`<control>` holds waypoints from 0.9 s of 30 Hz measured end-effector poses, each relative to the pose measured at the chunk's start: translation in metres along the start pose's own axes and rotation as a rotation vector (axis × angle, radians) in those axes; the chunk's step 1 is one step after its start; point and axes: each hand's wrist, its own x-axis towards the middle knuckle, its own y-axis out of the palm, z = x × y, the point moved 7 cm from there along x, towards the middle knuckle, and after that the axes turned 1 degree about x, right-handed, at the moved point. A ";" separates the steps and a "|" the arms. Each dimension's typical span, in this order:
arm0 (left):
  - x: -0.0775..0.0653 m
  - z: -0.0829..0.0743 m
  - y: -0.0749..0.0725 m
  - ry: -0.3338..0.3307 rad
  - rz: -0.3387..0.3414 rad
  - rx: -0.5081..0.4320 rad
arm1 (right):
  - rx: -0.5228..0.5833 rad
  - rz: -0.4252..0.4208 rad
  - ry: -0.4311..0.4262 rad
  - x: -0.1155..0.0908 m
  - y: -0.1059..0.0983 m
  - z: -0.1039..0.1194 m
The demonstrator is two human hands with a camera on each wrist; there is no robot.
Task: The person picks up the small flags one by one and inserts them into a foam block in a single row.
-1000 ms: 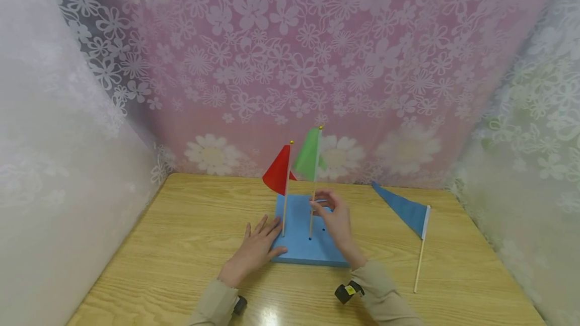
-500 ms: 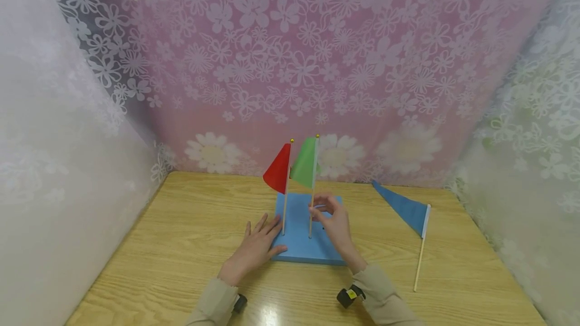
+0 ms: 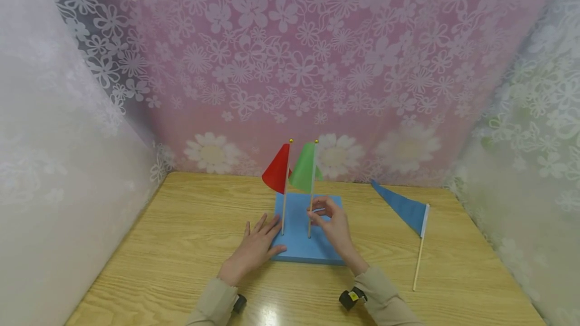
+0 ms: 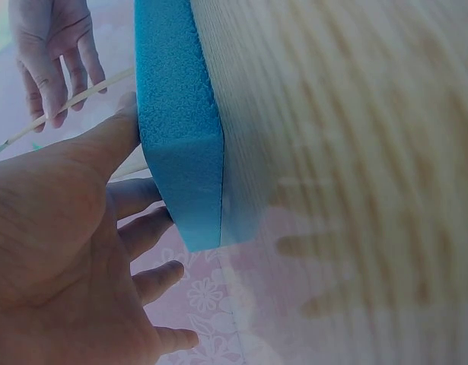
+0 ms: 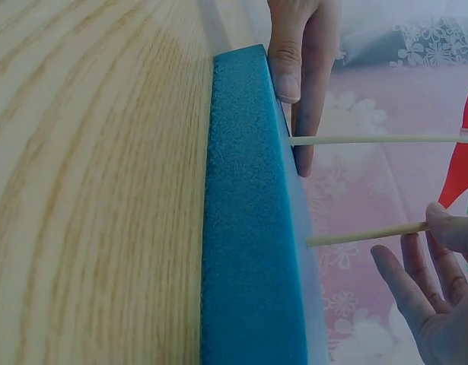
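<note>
A blue foam board (image 3: 296, 250) lies on the table with two small flags upright in it. The red flag (image 3: 277, 169) stands on the left side. Beside it the green flag (image 3: 303, 169) has its wooden stick's lower end in the board. My right hand (image 3: 334, 225) pinches that stick (image 5: 367, 234) between thumb and fingers, partway up. My left hand (image 3: 256, 250) rests on the board's left edge, fingers spread, as the left wrist view (image 4: 74, 228) also shows. The board's thick side (image 4: 180, 152) faces the left wrist camera.
A blue flag (image 3: 405, 210) lies on the wooden table (image 3: 181, 245) to the right, its stick pointing toward the front. Behind the table hangs a pink flowered cloth (image 3: 290, 64). Pale cloths close off the left and right sides.
The green flag has moved down, its stick sinking into the board, until its top is about level with the red flag's. My right hand has lowered slightly with it; my left hand stays put.
</note>
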 end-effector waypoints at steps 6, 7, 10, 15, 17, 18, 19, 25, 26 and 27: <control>-0.001 -0.001 -0.001 0.005 0.004 -0.016 | -0.028 -0.008 0.026 0.000 -0.004 0.000; -0.001 -0.001 -0.001 0.005 0.004 -0.016 | -0.031 -0.011 0.027 0.000 -0.004 0.000; -0.002 -0.002 -0.002 0.009 -0.001 -0.011 | -0.038 -0.019 0.024 0.001 -0.006 0.001; -0.002 -0.002 -0.003 0.011 -0.004 -0.009 | -0.033 -0.023 0.014 0.003 -0.008 0.003; -0.002 -0.002 -0.003 0.008 -0.002 -0.011 | -0.032 -0.024 0.017 0.003 -0.009 0.003; -0.001 -0.002 -0.003 0.009 -0.003 -0.010 | -0.033 -0.025 0.016 0.003 -0.009 0.004; -0.001 -0.003 -0.003 0.011 -0.007 -0.010 | -0.031 -0.024 0.016 0.003 -0.009 0.004; -0.001 -0.002 -0.003 0.005 -0.004 -0.010 | -0.038 -0.024 0.011 0.004 -0.011 0.005; -0.001 -0.002 -0.002 0.003 -0.002 -0.010 | -0.043 -0.022 0.017 0.004 -0.011 0.009; 0.000 -0.002 -0.002 0.004 -0.003 -0.010 | -0.044 -0.020 0.021 0.003 -0.011 0.009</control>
